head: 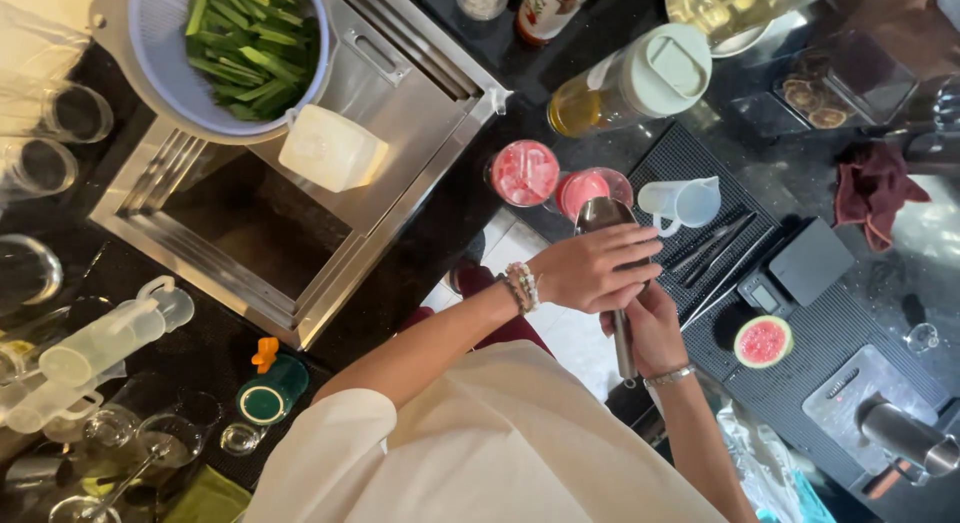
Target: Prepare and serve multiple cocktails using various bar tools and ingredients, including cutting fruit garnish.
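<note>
Upper left of the frame: a pale colander (150, 43) heaped with cut green stalks (255, 43), set on the rim of a stainless sink (420, 158), with a white block-shaped tub (330, 148) just below it

Lower left: clear plastic measuring jugs (100, 343) and empty glasses on the dark counter

Centre: the left hand (595, 268) clenched over the top of a metal strainer (603, 215), fingers folded across its rim, pressing down; just beneath, the right hand (650, 328) wrapped around the strainer's long steel handle (624, 348), held close to the body

Just above the strainer, near the middle top: two clear cups of pink pulp (526, 173), touching or nearly so, and beside them a small clear measuring jug (682, 201)

Likely stiff, fairly light and slick when wet; best gripped along the handle with the second hand steadying the bowl's rim, as here. Plastic cups probably light and easy to tip, so better taken by the wall than the lip

Right of centre: a halved pink guava (763, 341) on a black ribbed bar mat (830, 333), a dark digital scale (800, 268) and long tongs (715, 245) nearby

Far right: a crumpled maroon cloth (878, 188)
</note>
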